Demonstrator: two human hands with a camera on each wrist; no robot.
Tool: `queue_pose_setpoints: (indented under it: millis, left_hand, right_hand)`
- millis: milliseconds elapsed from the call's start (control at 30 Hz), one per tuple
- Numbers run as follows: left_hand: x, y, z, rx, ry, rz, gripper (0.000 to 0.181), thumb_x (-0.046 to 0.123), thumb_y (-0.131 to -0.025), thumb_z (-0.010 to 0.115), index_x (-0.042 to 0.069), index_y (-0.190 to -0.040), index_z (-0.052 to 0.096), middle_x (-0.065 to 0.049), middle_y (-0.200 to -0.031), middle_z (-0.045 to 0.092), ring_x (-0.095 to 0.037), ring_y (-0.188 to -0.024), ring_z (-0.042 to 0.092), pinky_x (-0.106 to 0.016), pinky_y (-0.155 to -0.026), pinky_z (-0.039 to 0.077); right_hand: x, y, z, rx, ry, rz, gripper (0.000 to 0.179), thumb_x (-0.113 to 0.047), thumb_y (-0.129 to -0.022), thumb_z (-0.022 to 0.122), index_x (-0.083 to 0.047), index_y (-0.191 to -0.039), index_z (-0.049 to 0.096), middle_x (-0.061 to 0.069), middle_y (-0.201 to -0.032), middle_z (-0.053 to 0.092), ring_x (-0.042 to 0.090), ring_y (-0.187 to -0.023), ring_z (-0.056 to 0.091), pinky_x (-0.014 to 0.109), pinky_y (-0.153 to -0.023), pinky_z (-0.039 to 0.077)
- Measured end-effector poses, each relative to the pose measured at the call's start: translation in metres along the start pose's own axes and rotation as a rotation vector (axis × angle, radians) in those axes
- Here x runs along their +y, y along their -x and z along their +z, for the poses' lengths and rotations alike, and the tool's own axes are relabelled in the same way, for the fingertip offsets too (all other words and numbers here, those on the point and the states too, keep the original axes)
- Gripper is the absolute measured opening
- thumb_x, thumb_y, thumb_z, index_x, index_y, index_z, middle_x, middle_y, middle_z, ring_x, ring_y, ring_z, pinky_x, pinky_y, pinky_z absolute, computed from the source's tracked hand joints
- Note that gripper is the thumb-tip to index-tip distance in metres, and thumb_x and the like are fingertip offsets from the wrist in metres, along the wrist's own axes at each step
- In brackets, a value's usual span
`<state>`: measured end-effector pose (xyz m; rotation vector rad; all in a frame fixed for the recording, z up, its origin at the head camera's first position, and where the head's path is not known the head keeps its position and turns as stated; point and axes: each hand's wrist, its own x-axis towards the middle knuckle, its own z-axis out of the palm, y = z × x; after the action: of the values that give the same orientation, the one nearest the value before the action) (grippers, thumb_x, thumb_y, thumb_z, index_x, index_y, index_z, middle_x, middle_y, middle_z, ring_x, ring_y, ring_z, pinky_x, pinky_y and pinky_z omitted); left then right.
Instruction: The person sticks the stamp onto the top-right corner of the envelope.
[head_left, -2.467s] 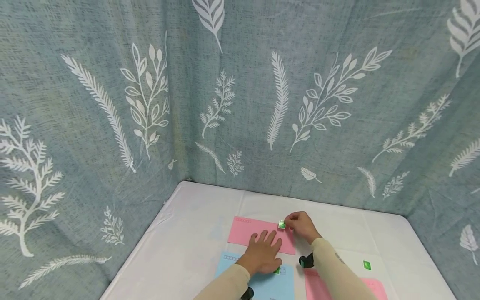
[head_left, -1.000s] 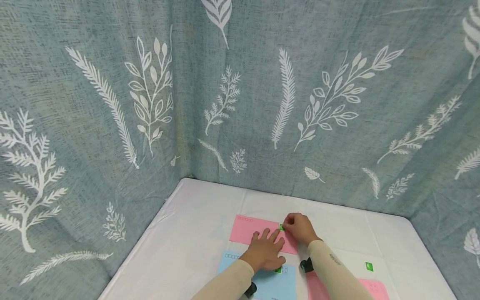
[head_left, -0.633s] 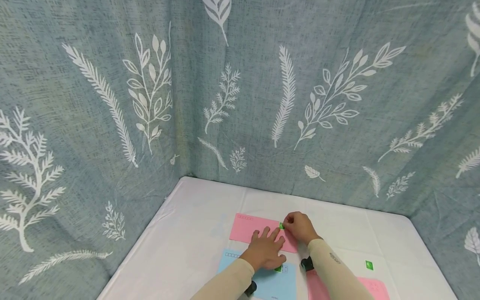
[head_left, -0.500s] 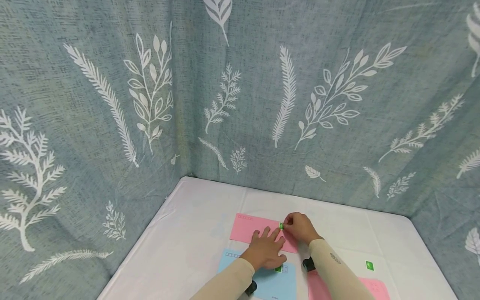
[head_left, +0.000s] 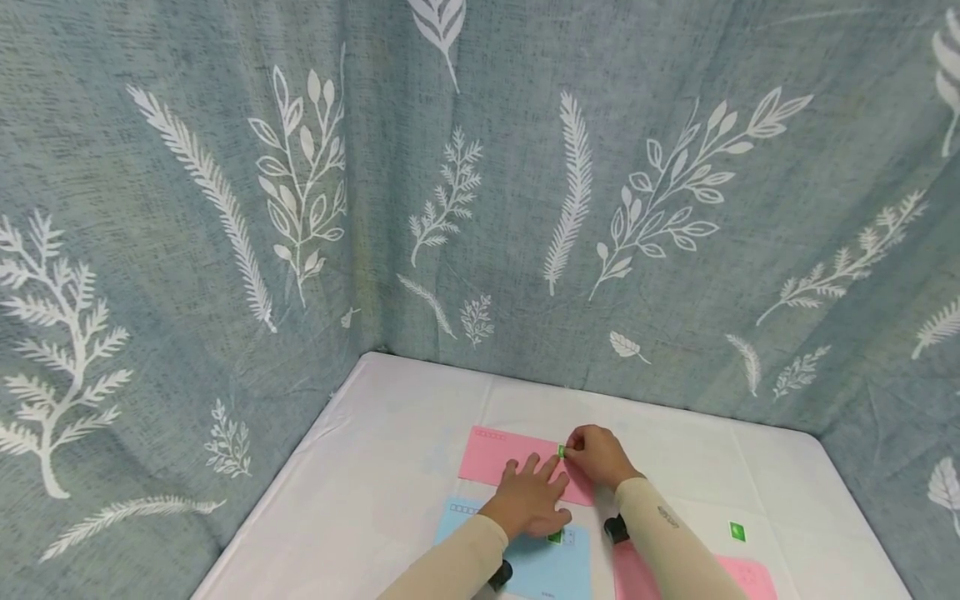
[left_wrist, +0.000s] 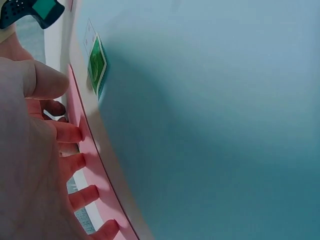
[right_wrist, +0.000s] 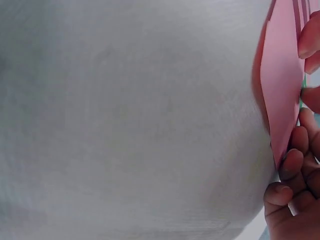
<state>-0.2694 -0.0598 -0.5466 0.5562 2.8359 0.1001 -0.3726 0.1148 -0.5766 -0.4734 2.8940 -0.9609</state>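
In the head view a pink envelope [head_left: 487, 457] lies on the table, my left hand [head_left: 527, 500] resting across its lower edge with fingers spread. My right hand [head_left: 600, 454] pinches a small green stamp [head_left: 561, 450] at the envelope's upper right corner; fingertips partly cover the stamp. Under my left palm and wrist lies a light blue envelope [head_left: 551, 575] bearing another green stamp [left_wrist: 97, 65], plain in the left wrist view. The right wrist view shows the pink envelope [right_wrist: 282, 75] edge-on, its near side slightly raised, with my right fingers curled beside it.
A second pink envelope [head_left: 750, 575] lies partly beneath my right forearm. Above it on the white tablecloth [head_left: 397, 467] sits a loose green stamp [head_left: 737, 531]. Patterned blue-green curtains [head_left: 510, 208] hang along the back and left sides of the table.
My right hand has shifted slightly left and lower with the stamp, whose visible part is now smaller behind the fingertips. My left hand keeps its place on the pink envelope.
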Motion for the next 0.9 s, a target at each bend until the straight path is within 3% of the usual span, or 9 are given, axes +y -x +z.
queue_pose_setpoints:
  millis: [233, 900]
  left_hand:
    - [0.0014, -0.0011, -0.0023, -0.006, 0.01, 0.005, 0.065, 0.06, -0.104, 0.049, 0.034, -0.164, 0.05, 0.009, -0.175, 0.032, -0.024, -0.16, 0.029, -0.058, -0.122, 0.028]
    - [0.0003, -0.003, -0.0005, -0.017, -0.001, 0.007, 0.065, 0.06, -0.104, 0.048, 0.033, -0.164, 0.051, 0.009, -0.175, 0.032, -0.024, -0.159, 0.03, -0.059, -0.121, 0.029]
  right_hand:
    - [0.0035, -0.0037, 0.0002, 0.012, 0.041, 0.0, 0.017, -0.013, -0.099, 0.078, -0.011, -0.084, 0.071, -0.002, -0.075, 0.061, 0.016, -0.071, 0.055, 0.038, -0.074, 0.05]
    - [0.0007, 0.0011, -0.0033, -0.009, 0.01, -0.044, 0.016, -0.012, -0.098, 0.08, -0.01, -0.085, 0.071, -0.002, -0.074, 0.059, 0.015, -0.07, 0.054, 0.037, -0.07, 0.048]
